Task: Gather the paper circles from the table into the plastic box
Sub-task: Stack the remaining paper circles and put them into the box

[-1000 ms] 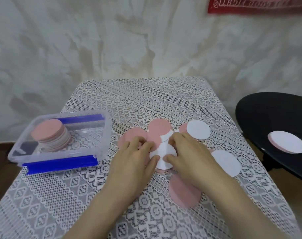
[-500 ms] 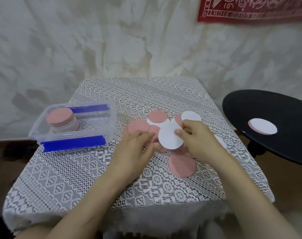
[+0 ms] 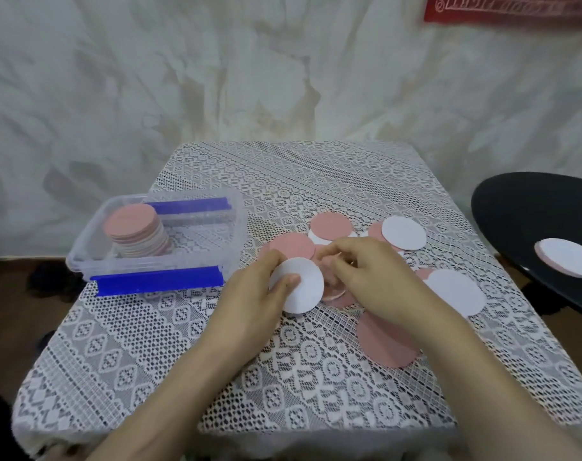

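Several pink and white paper circles lie scattered on the lace-covered table (image 3: pixel 316 181). My left hand (image 3: pixel 259 294) pinches a white paper circle (image 3: pixel 301 287) between thumb and fingers, just above the cloth. My right hand (image 3: pixel 369 274) rests on the pile beside it, fingertips curled over a pink circle (image 3: pixel 332 294) that is mostly hidden; I cannot tell if it is gripped. A clear plastic box (image 3: pixel 216 247) with blue clips stands at the left and holds a stack of circles (image 3: pixel 133 231). Other circles: white (image 3: pixel 404 232), white (image 3: pixel 459 291), pink (image 3: pixel 386 344), pink (image 3: pixel 329 224).
A black round table (image 3: pixel 532 207) stands to the right with a white-on-pink circle (image 3: pixel 568 257) on it. A white draped wall is behind. A red banner (image 3: pixel 509 8) hangs at top right. The near table edge runs below my forearms.
The white circle has passed from my right hand to my left hand and moved left. My right hand has gone back down onto the pile. The camera has tilted and shifted.
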